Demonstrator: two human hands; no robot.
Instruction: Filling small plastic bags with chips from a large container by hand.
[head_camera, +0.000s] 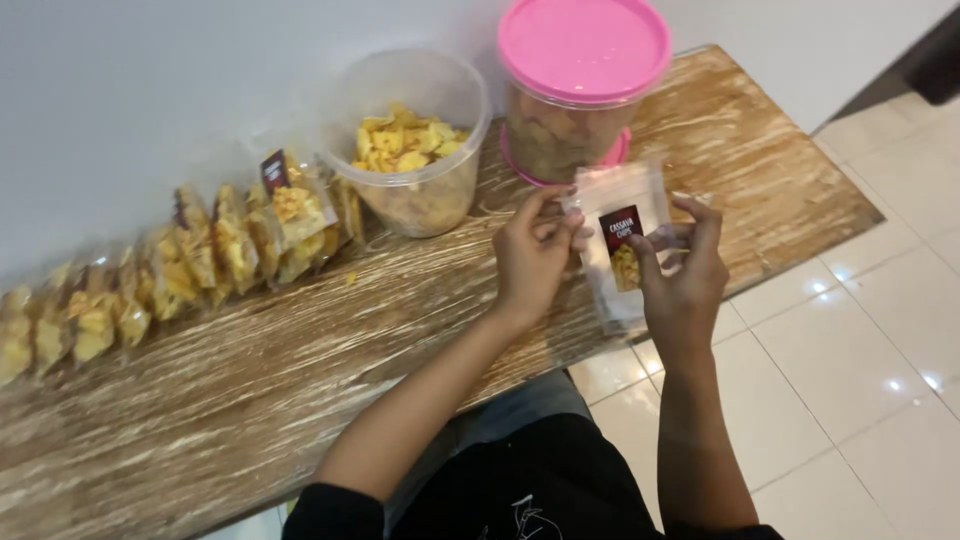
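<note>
A clear plastic pouch with a dark label sits upright between both hands, held in the air over the near edge of the bench. It looks almost empty — only a small patch of yellow chips shows behind the label. The left hand pinches the pouch's upper left corner between thumb and fingertips; the right hand is closed around its right side, thumb across the front and fingers curled over the top edge. By the look of it this pouch is at an early point: not yet filled and, as far as can be seen, not yet sealed.

Further along the bench, a row of filled pouches leans against the wall at the left, each packed with yellow chips, so a good share of the packing appears done. An open clear tub beyond the hands is about half full of chips, and a second tub with a pink lid stands closed beside it — plenty seems left to pack.

Whether the pouch mouth is open or pressed shut cannot be told — the fingers cover it. The row of filled pouches runs out of view at the left edge, so its count is unknown. The lidded tub's contents are dim through its wall.
</note>
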